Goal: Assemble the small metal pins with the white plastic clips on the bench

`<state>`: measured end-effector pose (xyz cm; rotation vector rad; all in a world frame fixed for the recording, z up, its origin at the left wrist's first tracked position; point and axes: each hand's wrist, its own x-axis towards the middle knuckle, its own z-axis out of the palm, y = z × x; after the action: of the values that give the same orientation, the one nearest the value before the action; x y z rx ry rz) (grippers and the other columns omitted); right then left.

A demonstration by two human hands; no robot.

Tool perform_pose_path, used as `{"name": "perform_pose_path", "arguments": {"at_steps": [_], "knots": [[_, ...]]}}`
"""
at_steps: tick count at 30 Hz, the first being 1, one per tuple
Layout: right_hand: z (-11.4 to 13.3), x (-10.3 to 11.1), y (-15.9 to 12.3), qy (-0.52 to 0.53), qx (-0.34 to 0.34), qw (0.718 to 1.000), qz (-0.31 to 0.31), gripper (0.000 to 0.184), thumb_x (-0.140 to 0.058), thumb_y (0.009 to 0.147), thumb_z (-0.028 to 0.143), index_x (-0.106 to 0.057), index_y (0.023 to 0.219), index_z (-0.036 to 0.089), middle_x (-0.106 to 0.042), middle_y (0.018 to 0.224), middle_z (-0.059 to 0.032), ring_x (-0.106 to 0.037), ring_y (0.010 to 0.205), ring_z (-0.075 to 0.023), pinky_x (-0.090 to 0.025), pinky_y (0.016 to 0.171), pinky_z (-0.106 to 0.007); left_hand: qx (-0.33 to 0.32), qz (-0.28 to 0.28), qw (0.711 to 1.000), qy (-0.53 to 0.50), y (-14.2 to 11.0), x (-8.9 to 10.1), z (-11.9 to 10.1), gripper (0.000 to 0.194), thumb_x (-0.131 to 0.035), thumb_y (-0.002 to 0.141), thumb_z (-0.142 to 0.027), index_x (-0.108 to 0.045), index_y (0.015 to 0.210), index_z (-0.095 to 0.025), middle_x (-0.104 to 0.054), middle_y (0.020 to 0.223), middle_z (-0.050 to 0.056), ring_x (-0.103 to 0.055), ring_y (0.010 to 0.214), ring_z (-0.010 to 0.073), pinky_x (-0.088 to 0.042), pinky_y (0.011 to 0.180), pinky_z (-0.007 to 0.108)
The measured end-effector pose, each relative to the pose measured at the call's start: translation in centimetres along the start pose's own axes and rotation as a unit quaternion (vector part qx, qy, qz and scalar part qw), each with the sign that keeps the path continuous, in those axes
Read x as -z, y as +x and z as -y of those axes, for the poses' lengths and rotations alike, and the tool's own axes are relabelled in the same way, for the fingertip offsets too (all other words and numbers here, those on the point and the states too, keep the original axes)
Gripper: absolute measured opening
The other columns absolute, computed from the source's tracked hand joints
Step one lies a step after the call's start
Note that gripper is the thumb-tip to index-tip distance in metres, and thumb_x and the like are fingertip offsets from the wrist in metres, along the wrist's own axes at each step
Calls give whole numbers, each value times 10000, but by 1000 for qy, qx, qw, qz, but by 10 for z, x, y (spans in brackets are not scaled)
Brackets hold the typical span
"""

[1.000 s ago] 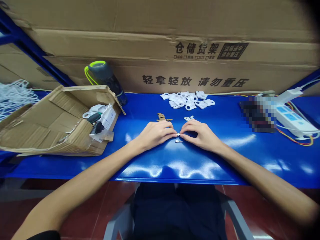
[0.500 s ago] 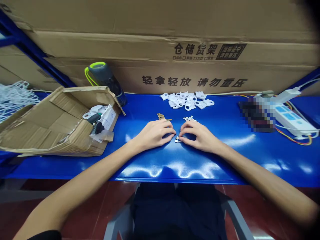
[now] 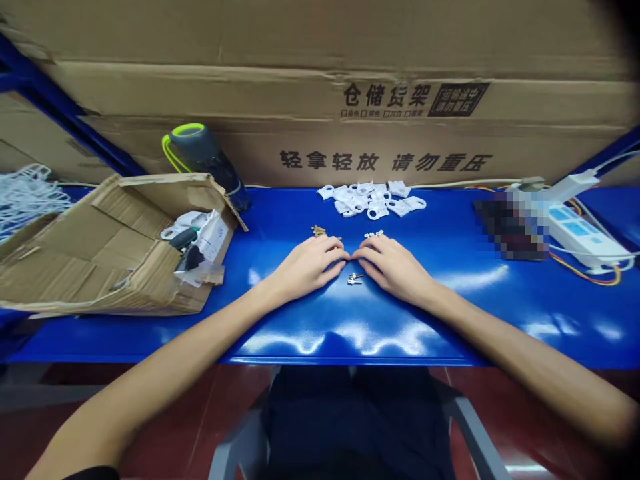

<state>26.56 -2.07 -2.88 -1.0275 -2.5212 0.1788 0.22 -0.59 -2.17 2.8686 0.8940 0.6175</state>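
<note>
My left hand rests palm down on the blue table, fingers bent and thumb a little apart. Just beyond its fingers is a small pile of brass-coloured, screw-like pieces. My right hand mirrors it, thumb and forefinger spread, with small white pieces beyond its fingers. The two forefingers come very close together; I cannot tell if they touch. Below them lie two small white pieces with thin shafts, untouched by either hand. Nothing visible is held, though the left fingertips are partly hidden.
Flat white plastic parts with round holes lie at the back. Left stands an open cardboard box with mixed items, a dark bottle behind it. A power strip with cables and a blurred dark object are at right.
My right hand has let go of the small shafted piece, which now lies on the table. Its fingers have moved up and slightly left. My left hand has shifted slightly away from me.
</note>
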Motion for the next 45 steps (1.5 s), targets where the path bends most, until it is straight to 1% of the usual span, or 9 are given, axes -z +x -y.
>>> {"name": "perform_pose_path", "arguments": {"at_steps": [9,13,17,22,30,34,40,42,45], "knots": [[0,1,1,20,-3,1000,-4,294,-478,1125,274,-746,1240,240,-712,1227,-144,-652,1136,-314,-552,1006,-497,-2,6,1000,-1,-1,0,1,280,-502,1153,-309,-746,1243,-205,-734,1261,98,-692,1164,251,-536,1004,407],[0,6,1,62,-8,998,-1,280,-480,1122,268,-748,1199,240,-725,1212,-138,-664,1147,-310,-555,1027,-508,-2,4,1000,-6,-1,0,1,271,-511,1150,-303,-746,1243,-205,-738,1249,98,-691,1164,247,-537,997,402],[-1,20,-2,129,-9,991,33,201,-555,1107,311,-725,1180,235,-723,1192,-112,-679,1132,-287,-565,1018,-487,-6,2,1000,-9,0,1,-1,257,-516,1148,-297,-743,1232,-209,-746,1241,92,-694,1166,243,-535,1002,394],[-2,26,-4,135,4,989,60,126,-658,1051,318,-761,1100,265,-730,1200,-103,-697,1119,-290,-579,1001,-475,5,-15,1000,0,0,3,-2,253,-510,1151,-296,-743,1202,-209,-757,1234,90,-692,1164,242,-521,980,388],[1,22,-1,134,0,990,50,171,-632,1071,339,-769,1032,245,-733,1123,-101,-708,1053,-281,-583,952,-465,117,-51,991,37,2,11,4,221,-553,1116,-282,-749,1161,-192,-743,1243,101,-656,1104,268,-487,904,415],[1,22,-2,132,-2,990,46,184,-631,1069,357,-782,1031,260,-743,1133,-99,-716,1062,-282,-590,958,-449,117,-49,991,46,2,11,7,216,-547,1096,-249,-744,1169,-198,-736,1241,104,-643,1102,273,-482,892,420],[1,25,-2,131,-12,990,47,204,-601,1086,356,-781,1107,263,-757,1163,-94,-717,1102,-289,-587,983,-465,117,-62,989,62,2,17,12,215,-542,1060,-203,-742,1140,-200,-730,1197,113,-630,1049,279,-490,881,433],[-2,26,-2,119,-26,992,31,223,-571,1095,334,-776,1127,252,-763,1160,-100,-714,1114,-296,-580,977,-467,108,-46,992,55,1,20,12,202,-561,1053,-217,-754,1110,-201,-724,1198,110,-630,1039,274,-494,878,428],[-11,29,-2,87,-63,994,-13,225,-559,1093,317,-769,1122,240,-766,1143,-107,-710,1087,-301,-567,947,-462,96,-18,994,50,0,21,13,203,-586,1063,-260,-780,1098,-212,-713,1208,104,-631,1042,270,-490,884,418]]}}
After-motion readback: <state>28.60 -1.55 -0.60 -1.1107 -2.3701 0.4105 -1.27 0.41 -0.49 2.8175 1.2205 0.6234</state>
